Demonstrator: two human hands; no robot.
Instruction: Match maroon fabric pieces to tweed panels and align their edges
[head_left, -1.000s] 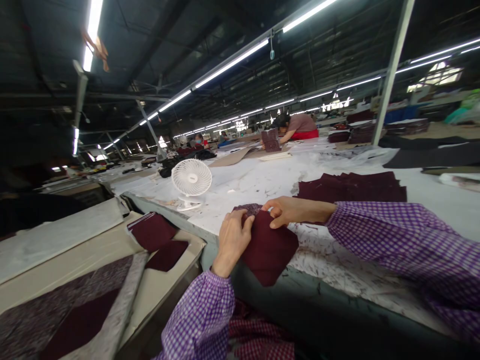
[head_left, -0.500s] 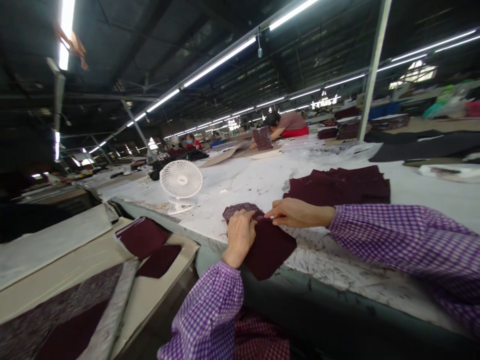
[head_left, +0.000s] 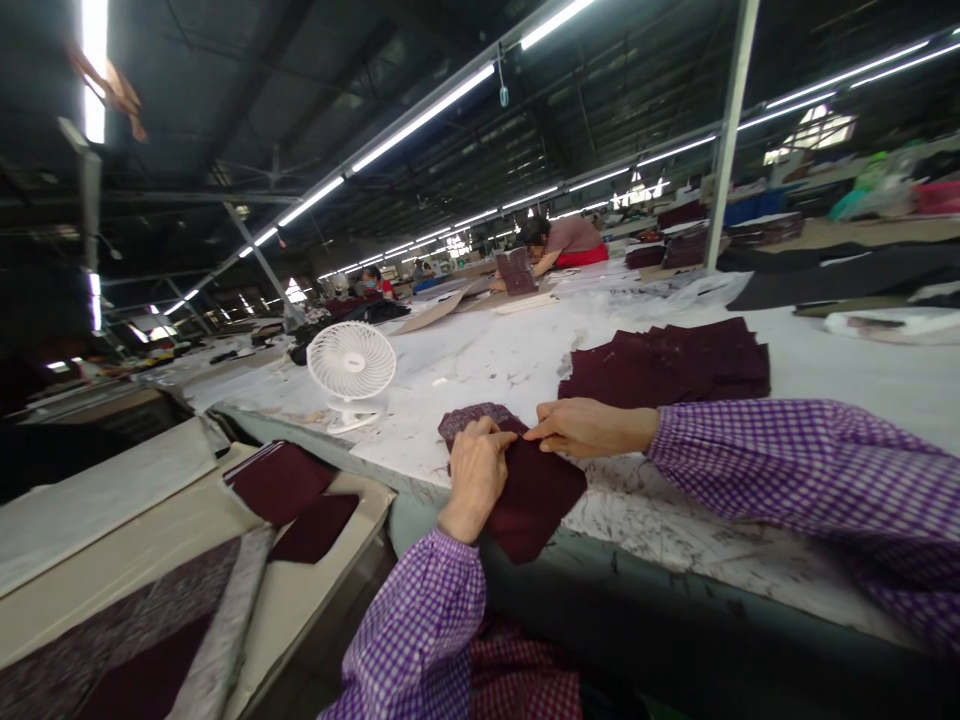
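Note:
A dark maroon fabric piece [head_left: 536, 500] lies at the table's front edge, its lower corner hanging over. Under its far end shows a speckled, greyish-maroon fabric piece [head_left: 466, 418]. My left hand [head_left: 478, 470] is curled over the left part of the fabric, thumb and fingers closed against it. From the right, my right hand [head_left: 581, 428] reaches in with its thumb and forefinger pinched at the upper edge of the same piece, close to the left fingertips. What lies exactly between the right fingertips is too small to make out. Behind the right hand spreads a pile of maroon fabric pieces [head_left: 667, 362].
A small white fan [head_left: 351, 362] stands on the white-covered table [head_left: 480, 350], left of my hands. On a lower surface [head_left: 330, 570] at left lie maroon pieces [head_left: 279, 482] and speckled cloth [head_left: 127, 610]. A co-worker [head_left: 574, 240] bends over the table's far side.
The view has shifted slightly, moving the scene a little to the left. My right fingertips have closed in on the fabric edge; a small white spot at them no longer shows.

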